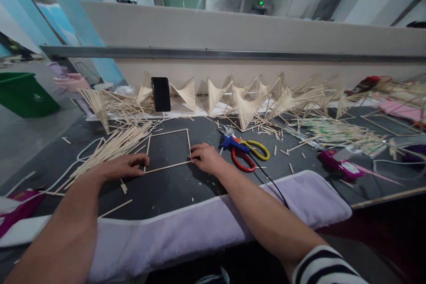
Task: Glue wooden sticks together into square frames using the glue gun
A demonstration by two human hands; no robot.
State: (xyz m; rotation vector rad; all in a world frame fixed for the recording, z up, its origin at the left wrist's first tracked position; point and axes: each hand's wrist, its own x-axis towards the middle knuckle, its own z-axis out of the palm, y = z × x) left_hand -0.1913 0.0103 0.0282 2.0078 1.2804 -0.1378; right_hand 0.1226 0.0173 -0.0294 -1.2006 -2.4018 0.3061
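Observation:
A square frame of thin wooden sticks (168,133) lies flat on the dark table (173,186). My left hand (124,166) rests at its near left corner, fingers curled and pinching the end of the near stick (166,167). My right hand (206,157) presses on the near right corner, fingers closed on the joint. A blue glue gun (230,142) lies just right of my right hand, beside red and yellow scissors (248,155).
A loose bundle of sticks (113,146) fans out at the left. Several finished twisted stick shapes (246,106) line the back wall, with a black phone (161,93) propped among them. A lilac towel (206,222) pads the near edge. A pink tool (339,164) lies right.

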